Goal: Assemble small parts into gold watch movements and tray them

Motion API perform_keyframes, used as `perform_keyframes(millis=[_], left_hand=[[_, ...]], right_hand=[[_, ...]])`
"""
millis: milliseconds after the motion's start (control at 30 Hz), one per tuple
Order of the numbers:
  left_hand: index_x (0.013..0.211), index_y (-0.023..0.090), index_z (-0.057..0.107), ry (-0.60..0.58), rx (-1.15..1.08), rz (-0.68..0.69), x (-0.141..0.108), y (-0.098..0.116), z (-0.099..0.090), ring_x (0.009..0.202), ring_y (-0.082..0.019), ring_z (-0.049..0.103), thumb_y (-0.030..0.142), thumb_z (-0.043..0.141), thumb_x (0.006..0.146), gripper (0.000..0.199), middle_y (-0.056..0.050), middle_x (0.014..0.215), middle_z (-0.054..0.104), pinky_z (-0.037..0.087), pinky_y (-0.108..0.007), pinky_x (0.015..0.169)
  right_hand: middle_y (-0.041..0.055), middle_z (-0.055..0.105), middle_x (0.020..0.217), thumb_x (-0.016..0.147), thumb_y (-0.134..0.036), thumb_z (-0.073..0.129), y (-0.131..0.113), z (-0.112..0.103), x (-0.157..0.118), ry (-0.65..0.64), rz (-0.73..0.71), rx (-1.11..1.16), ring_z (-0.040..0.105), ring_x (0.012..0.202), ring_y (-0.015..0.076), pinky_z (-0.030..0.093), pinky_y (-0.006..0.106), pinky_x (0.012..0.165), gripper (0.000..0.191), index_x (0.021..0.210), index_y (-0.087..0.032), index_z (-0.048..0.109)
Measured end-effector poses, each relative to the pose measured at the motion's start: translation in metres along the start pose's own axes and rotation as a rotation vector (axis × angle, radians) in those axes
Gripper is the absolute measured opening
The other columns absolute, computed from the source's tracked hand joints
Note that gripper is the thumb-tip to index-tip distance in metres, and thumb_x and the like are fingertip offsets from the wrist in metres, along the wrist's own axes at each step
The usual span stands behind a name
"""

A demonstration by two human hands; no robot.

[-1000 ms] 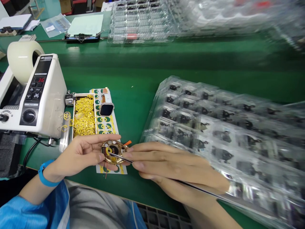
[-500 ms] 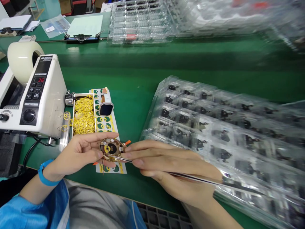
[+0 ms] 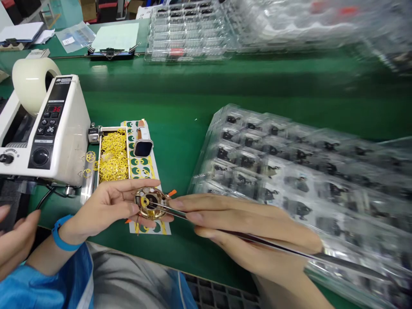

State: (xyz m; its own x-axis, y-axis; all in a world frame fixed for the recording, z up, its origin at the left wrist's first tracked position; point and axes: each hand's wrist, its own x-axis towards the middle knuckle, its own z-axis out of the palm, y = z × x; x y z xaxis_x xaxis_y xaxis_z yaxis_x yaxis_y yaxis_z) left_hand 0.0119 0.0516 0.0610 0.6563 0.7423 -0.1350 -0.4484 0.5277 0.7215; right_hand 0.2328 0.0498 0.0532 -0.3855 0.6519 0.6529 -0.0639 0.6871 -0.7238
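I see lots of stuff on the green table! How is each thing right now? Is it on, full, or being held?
left hand: holding the round gold piece
round gold piece: lifted off the table
right hand: pinching the tweezers
tweezers: tip at the gold piece
tape machine: on, showing 36
tape roll: sitting in the machine's back
tray: full of yellow rings
watch: lying flat, screen dark
plastic trays: stacked, holding black parts

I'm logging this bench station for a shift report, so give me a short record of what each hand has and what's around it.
Left hand: holds a round gold-rimmed disc
Right hand: holds long tweezers, tips at the disc
Nearby: tray of yellow rings; smartwatch
Rest: electric tape dispenser showing 36; clear blister trays; another person's hand at lower left
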Motion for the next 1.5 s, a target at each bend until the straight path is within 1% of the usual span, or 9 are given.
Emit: perform_keyframes(millis=[367, 600, 733, 833, 1000, 1133, 1333, 1400, 1500], left_hand=[[0.116, 0.025, 0.072, 0.020, -0.011, -0.010, 0.000, 0.001, 0.003, 0.084, -0.012, 0.075, 0.015, 0.069, 0.086, 0.031, 0.002, 0.097, 0.078, 0.060, -0.016, 0.078], [0.114, 0.026, 0.073, 0.070, 0.023, -0.026, 0.001, -0.001, 0.004, 0.090, -0.016, 0.075, 0.012, 0.067, 0.086, 0.032, 0.001, 0.098, 0.079, 0.061, -0.019, 0.078], [0.110, 0.023, 0.074, 0.229, 0.108, 0.044, 0.004, -0.002, 0.002, 0.090, -0.018, 0.075, 0.004, 0.063, 0.084, 0.033, -0.001, 0.094, 0.079, 0.062, -0.020, 0.075], [0.110, 0.022, 0.072, 0.446, 0.190, 0.302, 0.006, -0.002, 0.000, 0.094, -0.018, 0.074, 0.005, 0.059, 0.085, 0.033, -0.002, 0.098, 0.079, 0.061, -0.020, 0.077], [0.115, 0.022, 0.068, 0.602, 0.263, 0.574, 0.006, 0.001, 0.000, 0.103, -0.019, 0.072, 0.008, 0.059, 0.085, 0.034, -0.004, 0.105, 0.077, 0.059, -0.019, 0.080], [0.116, 0.020, 0.065, 0.624, 0.260, 0.569, 0.005, 0.003, 0.000, 0.102, -0.021, 0.072, 0.010, 0.060, 0.083, 0.034, -0.005, 0.106, 0.077, 0.060, -0.023, 0.083], [0.114, 0.019, 0.065, 0.633, 0.238, 0.520, 0.006, 0.003, -0.002, 0.096, -0.020, 0.074, 0.011, 0.060, 0.080, 0.035, -0.006, 0.102, 0.077, 0.060, -0.029, 0.087], [0.115, 0.018, 0.065, 0.637, 0.234, 0.505, 0.005, 0.004, -0.003, 0.095, -0.020, 0.074, 0.012, 0.061, 0.080, 0.036, -0.006, 0.097, 0.078, 0.060, -0.031, 0.088], [0.116, 0.018, 0.065, 0.629, 0.231, 0.482, 0.004, 0.005, -0.004, 0.094, -0.019, 0.073, 0.013, 0.063, 0.080, 0.037, -0.006, 0.099, 0.077, 0.058, -0.033, 0.092]], right_hand=[[0.0060, 0.076, 0.106, 0.093, -0.011, 0.060, 0.002, 0.003, 0.005, 0.007, -0.033, 0.029, 0.073, 0.099, 0.0160, 0.062, 0.029, 0.087, 0.031, 0.122, -0.022, 0.067], [0.0019, 0.078, 0.098, 0.091, -0.012, 0.063, 0.005, 0.014, -0.003, 0.165, 0.064, -0.024, 0.074, 0.092, 0.0165, 0.063, 0.028, 0.078, 0.029, 0.115, -0.027, 0.071], [-0.0026, 0.078, 0.099, 0.091, -0.016, 0.065, 0.008, 0.017, -0.012, 0.382, 0.183, -0.014, 0.074, 0.088, 0.0163, 0.063, 0.030, 0.075, 0.025, 0.107, -0.033, 0.074], [-0.0033, 0.078, 0.096, 0.091, -0.019, 0.066, 0.009, 0.020, -0.014, 0.448, 0.190, 0.004, 0.074, 0.087, 0.0167, 0.063, 0.030, 0.075, 0.023, 0.105, -0.034, 0.074], [0.0026, 0.078, 0.098, 0.090, -0.014, 0.065, 0.019, 0.036, -0.008, 0.232, 0.150, -0.009, 0.074, 0.090, 0.0173, 0.062, 0.030, 0.079, 0.023, 0.106, -0.028, 0.074], [0.0093, 0.077, 0.093, 0.089, -0.014, 0.065, 0.025, 0.043, -0.004, -0.009, 0.123, -0.164, 0.073, 0.089, 0.0192, 0.060, 0.031, 0.080, 0.015, 0.102, -0.017, 0.072], [0.0053, 0.072, 0.083, 0.095, -0.015, 0.057, 0.014, 0.018, -0.003, -0.014, 0.076, -0.396, 0.065, 0.072, 0.0152, 0.053, 0.026, 0.064, 0.013, 0.102, -0.018, 0.066], [0.0058, 0.069, 0.081, 0.096, -0.016, 0.053, 0.018, 0.007, 0.002, -0.095, 0.136, -0.627, 0.063, 0.071, 0.0172, 0.051, 0.028, 0.064, 0.013, 0.101, -0.017, 0.065], [0.0103, 0.066, 0.084, 0.094, -0.010, 0.048, 0.033, -0.005, 0.017, -0.333, 0.390, -1.030, 0.061, 0.080, 0.0228, 0.048, 0.031, 0.066, 0.017, 0.094, -0.014, 0.065]])
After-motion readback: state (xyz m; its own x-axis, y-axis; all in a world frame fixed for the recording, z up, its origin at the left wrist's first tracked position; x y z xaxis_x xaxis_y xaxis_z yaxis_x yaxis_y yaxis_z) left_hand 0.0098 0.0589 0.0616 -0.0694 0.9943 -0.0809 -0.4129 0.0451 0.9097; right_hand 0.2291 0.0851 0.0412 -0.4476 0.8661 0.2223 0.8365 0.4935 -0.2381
